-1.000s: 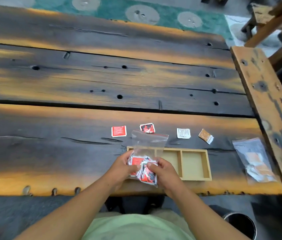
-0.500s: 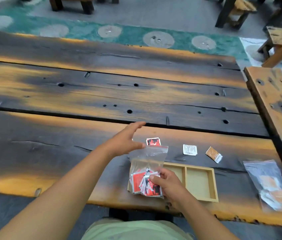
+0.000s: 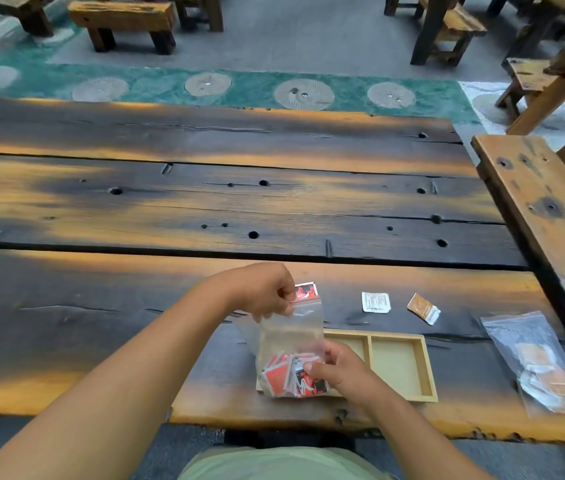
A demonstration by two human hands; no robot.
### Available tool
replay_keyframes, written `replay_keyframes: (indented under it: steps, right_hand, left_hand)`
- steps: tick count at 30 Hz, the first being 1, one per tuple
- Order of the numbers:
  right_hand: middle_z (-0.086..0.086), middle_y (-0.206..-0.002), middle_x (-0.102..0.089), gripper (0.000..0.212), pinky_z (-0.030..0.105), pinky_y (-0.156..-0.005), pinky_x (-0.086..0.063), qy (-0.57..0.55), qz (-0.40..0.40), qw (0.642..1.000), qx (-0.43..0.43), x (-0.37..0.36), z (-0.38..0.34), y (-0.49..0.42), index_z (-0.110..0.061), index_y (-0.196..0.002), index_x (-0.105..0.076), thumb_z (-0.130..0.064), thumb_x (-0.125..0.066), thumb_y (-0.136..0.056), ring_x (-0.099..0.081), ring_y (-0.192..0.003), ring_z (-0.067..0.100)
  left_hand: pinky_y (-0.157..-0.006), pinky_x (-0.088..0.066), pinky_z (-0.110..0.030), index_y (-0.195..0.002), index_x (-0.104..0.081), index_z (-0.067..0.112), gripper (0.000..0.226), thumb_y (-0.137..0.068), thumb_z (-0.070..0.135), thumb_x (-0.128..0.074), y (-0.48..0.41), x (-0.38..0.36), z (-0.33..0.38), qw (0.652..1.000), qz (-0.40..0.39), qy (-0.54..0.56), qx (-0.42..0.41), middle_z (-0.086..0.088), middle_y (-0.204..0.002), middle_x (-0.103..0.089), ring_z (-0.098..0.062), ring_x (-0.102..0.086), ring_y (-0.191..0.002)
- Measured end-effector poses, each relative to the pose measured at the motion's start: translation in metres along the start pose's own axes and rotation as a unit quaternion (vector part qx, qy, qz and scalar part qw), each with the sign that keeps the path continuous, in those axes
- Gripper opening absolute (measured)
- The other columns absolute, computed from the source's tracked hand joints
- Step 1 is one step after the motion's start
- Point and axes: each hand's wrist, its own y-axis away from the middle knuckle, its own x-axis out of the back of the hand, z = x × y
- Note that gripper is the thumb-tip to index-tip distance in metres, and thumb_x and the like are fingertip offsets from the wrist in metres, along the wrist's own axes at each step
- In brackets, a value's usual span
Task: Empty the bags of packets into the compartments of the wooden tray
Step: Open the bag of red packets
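Bag [image 3: 288, 327] of red packets [image 3: 289, 375] stands over the tray's [image 3: 428, 368] left end. Left hand [image 3: 263, 289] pinches the seal and right hand [image 3: 336, 370] grips the bottom. It looks like the opening step; next, part the seal and tip. Two bags in all, the second bag [image 3: 537, 362] well right of the fingers, and three loose packets [image 3: 375, 302] beyond them.

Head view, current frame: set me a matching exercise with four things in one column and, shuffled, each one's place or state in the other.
1. bag of red packets
2. white packet
3. second bag
4. wooden tray, right compartment

A. lies on the table, right of the tray
B. empty
C. pinched at the top by the left hand, held lower down by the right hand
D. lies loose on the table beyond the tray

Pairs: 1-C, 2-D, 3-A, 4-B
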Motion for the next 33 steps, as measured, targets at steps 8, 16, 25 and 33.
replay_keyframes:
  steps: [8, 16, 25, 33]
  right_hand:
    - [-0.012, -0.119, -0.070, 0.042, 0.027, -0.099, -0.049, 0.093, 0.091, 0.985, 0.109, -0.002, -0.022, 0.000, -0.032, -0.120, -0.062, -0.023, -0.070, -0.080, -0.062, -0.116, 0.005]
    - [-0.003, -0.087, -0.060, 0.020, 0.030, -0.075, -0.050, 0.087, 0.087, 0.980, 0.157, -0.017, -0.049, 0.009, -0.030, -0.093, -0.058, -0.033, -0.074, -0.081, -0.056, -0.076, 0.011]
    - [-0.011, -0.069, -0.052, 0.038, 0.026, -0.061, -0.040, 0.235, 0.097, 0.963, 0.094, -0.029, -0.050, 0.015, -0.021, -0.086, -0.048, -0.049, -0.072, -0.076, -0.046, -0.062, 0.006]
    - [0.002, -0.064, -0.063, 0.018, 0.037, -0.064, -0.054, 0.136, 0.087, 0.986, 0.051, -0.014, -0.055, 0.011, -0.012, -0.077, -0.066, -0.011, -0.058, -0.093, -0.061, -0.064, 0.019]
  left_hand:
    - [-0.048, -0.054, -0.026, -0.092, -0.062, -0.009, 0.012, -0.093, 0.003, -0.061, 0.014, -0.037, -0.009, 0.964, 0.023, 0.266, 0.004, -0.009, -0.064, -0.064, -0.015, -0.061, -0.047]
    - [-0.043, -0.053, -0.027, -0.078, -0.058, 0.006, 0.014, -0.090, 0.003, -0.064, 0.012, -0.070, -0.013, 0.883, 0.140, 0.442, 0.076, -0.012, -0.060, -0.062, -0.019, -0.060, -0.044]
    - [-0.067, -0.060, -0.045, -0.091, -0.067, 0.002, 0.035, -0.096, 0.036, -0.059, 0.012, -0.096, -0.010, 0.830, 0.111, 0.538, 0.097, -0.018, -0.079, -0.069, -0.025, -0.066, -0.064]
    - [-0.056, -0.057, -0.032, -0.093, -0.064, 0.003, 0.035, -0.100, 0.035, -0.052, 0.009, -0.094, -0.011, 0.806, 0.126, 0.569, 0.098, -0.011, -0.069, -0.063, -0.021, -0.063, -0.057]
